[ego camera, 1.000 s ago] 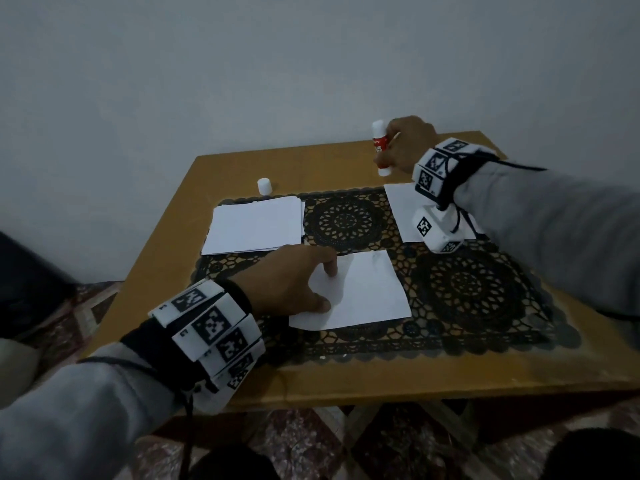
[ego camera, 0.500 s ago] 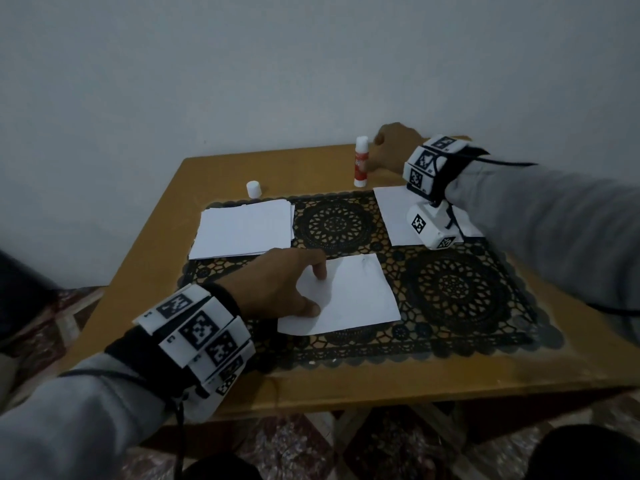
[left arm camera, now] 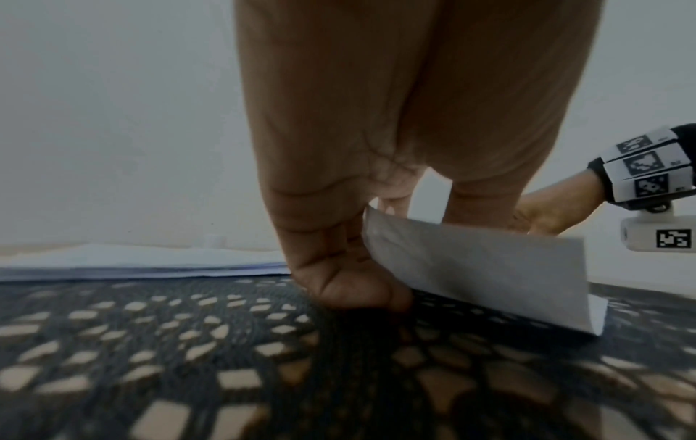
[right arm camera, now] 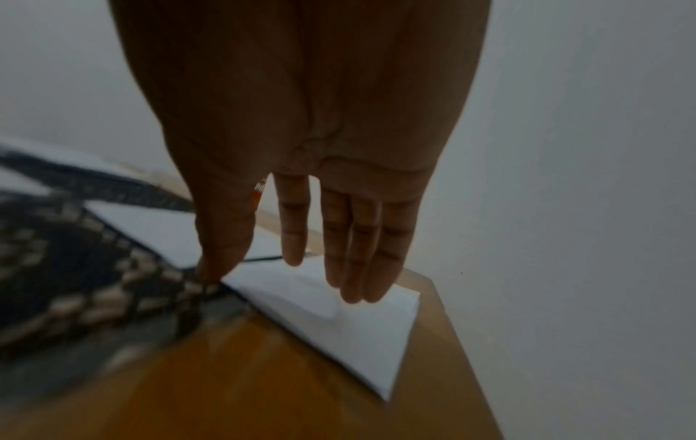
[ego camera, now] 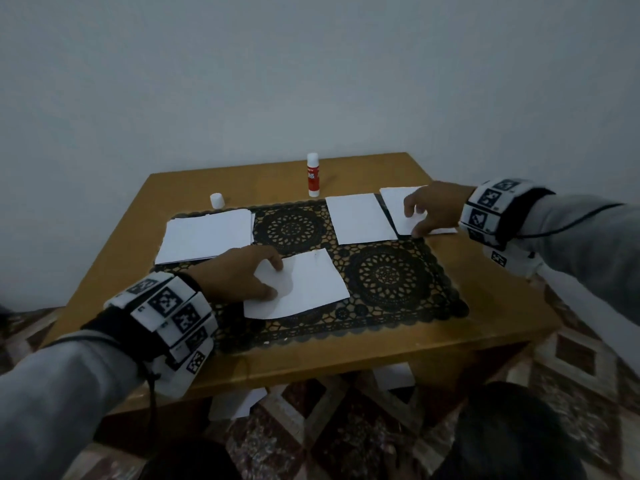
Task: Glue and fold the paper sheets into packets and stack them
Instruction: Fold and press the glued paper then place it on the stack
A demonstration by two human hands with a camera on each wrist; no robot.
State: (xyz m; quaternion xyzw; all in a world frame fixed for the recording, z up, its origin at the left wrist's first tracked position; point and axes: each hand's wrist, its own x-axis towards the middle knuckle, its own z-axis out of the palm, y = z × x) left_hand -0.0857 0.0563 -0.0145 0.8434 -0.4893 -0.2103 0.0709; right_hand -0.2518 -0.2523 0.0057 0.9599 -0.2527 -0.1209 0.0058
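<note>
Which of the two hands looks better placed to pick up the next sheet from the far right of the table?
The right hand: its straight fingers are already over that sheet. The left hand is busy pinching the folded paper at the mat's front.

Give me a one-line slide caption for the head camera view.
Left hand pinches a folded sheet while right hand reaches another; glue stick stands uncapped.
</note>
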